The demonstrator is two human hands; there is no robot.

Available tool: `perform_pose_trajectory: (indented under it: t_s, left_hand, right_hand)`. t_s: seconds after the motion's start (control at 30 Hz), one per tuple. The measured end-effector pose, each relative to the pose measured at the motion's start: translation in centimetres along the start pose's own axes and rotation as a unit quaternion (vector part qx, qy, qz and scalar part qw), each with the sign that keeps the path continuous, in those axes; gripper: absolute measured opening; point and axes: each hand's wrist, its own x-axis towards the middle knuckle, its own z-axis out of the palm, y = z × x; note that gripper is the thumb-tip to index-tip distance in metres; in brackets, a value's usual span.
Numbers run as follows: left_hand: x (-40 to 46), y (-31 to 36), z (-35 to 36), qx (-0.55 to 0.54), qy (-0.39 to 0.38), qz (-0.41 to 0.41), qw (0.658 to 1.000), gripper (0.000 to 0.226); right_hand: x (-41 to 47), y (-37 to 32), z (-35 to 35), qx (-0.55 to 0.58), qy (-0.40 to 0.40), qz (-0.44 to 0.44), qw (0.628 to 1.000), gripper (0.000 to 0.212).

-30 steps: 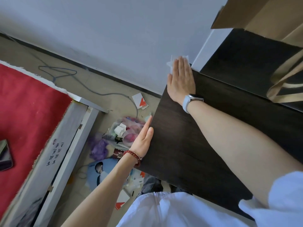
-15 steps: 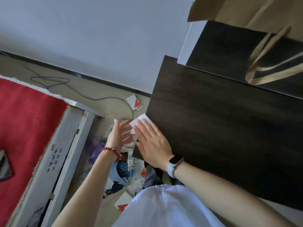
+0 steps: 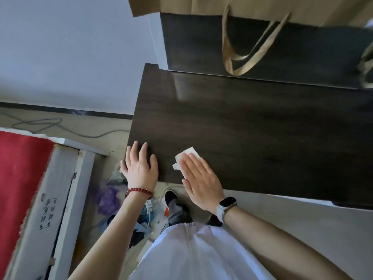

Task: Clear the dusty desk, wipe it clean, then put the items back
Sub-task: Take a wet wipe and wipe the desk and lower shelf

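The dark wood desk top (image 3: 252, 134) fills the middle and right of the view. My right hand (image 3: 201, 180), with a watch on its wrist, lies flat on a white wipe (image 3: 186, 155) near the desk's front edge and presses it down. My left hand (image 3: 139, 168), with a red bead bracelet, rests flat with fingers spread on the desk's front left corner and holds nothing.
A raised dark shelf (image 3: 201, 47) at the back carries a brown paper bag (image 3: 252, 9) whose handles hang over its front. On the floor left of the desk lie scattered papers and bags (image 3: 113, 199), a grey cable (image 3: 40, 124) and a red-covered bed (image 3: 20, 168).
My right hand slid the wipe from the far left corner down to the near left corner, then right along the front edge. My left hand moved from the desk's side edge onto its front corner.
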Motion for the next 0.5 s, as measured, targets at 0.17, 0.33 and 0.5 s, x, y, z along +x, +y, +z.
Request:
perform_pose_trajectory:
  t_s: [0.17,0.33,0.5]
  left_hand:
    - [-5.0,5.7,5.0,0.054,-0.041,0.093,0.993,0.046]
    - [-9.5,12.0,10.1,0.060,-0.111,0.182,0.975,0.049]
    - [-12.5,17.5,13.5,0.066,-0.172,0.262,0.947,0.051]
  right_hand:
    - [-6.4,7.6,0.4,0.013,0.016,0.106,0.994,0.051]
    - [-12.2,14.1,0.9,0.037,0.027,0.238,0.970,0.053]
    - [-17.0,19.2,0.6,0.099,0.083,0.350,0.928,0.049]
